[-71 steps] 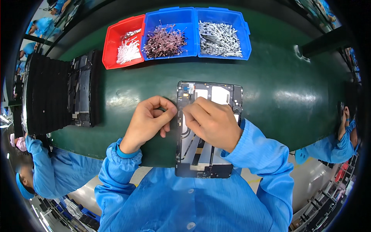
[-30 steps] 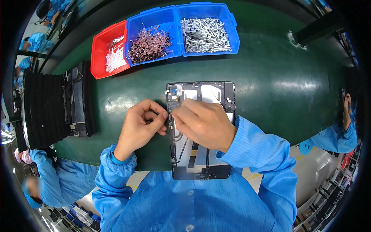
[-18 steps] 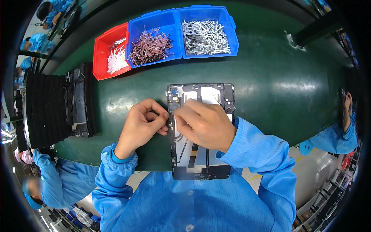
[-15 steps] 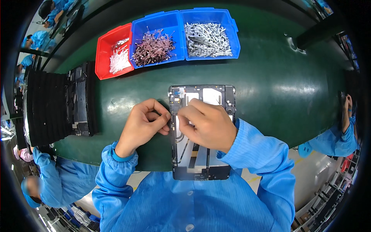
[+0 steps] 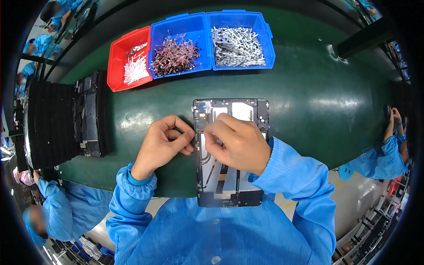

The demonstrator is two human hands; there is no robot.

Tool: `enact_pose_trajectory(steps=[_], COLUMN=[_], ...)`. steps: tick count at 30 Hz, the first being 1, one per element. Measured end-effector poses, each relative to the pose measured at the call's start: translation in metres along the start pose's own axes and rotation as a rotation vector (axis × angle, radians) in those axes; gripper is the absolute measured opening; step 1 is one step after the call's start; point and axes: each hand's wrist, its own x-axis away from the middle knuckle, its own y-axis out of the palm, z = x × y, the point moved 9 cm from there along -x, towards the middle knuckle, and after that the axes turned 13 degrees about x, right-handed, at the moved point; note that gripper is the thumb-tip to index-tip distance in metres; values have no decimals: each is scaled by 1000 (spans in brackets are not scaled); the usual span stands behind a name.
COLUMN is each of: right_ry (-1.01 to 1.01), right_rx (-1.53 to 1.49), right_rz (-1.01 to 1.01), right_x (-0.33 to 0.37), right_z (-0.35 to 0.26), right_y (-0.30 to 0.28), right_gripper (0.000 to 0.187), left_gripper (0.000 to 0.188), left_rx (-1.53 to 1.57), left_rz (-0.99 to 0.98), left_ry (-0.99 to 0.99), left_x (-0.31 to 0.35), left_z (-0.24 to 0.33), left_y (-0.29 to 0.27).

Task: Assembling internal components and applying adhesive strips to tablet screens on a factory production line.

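Widest in my view is the smooth dark-green bench point(image 5: 318, 110). Next comes an opened black rectangular tablet-like device point(image 5: 229, 182) with pale inner panels, its near end reaching the bench's near edge. I judge the step to be fine fingertip work along its left side; the next move calls for small, steady finger control. The bare right hand point(image 5: 238, 142) curls above the device; I can't tell whether that grip is closed on anything. The bare left hand point(image 5: 162, 143) is just outside the left edge, thumb and forefinger together there, any thin piece hidden.
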Motion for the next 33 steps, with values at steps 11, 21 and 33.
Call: enact_pose_trajectory(steps=[11, 21, 33], right_ry=[1, 99, 256], right_rx=[-16, 99, 252], right_rz=[-18, -135, 178], right_x=[-2, 2, -88], right_z=[-3, 2, 77], right_y=[-3, 3, -65], right_gripper=[13, 13, 9], left_gripper=[9, 14, 19], left_rx=[-4, -26, -142], left_rz=[52, 42, -33], left_ry=[-13, 26, 48], left_x=[1, -1, -7], left_z=[-2, 6, 7], left_y=[-1, 5, 5])
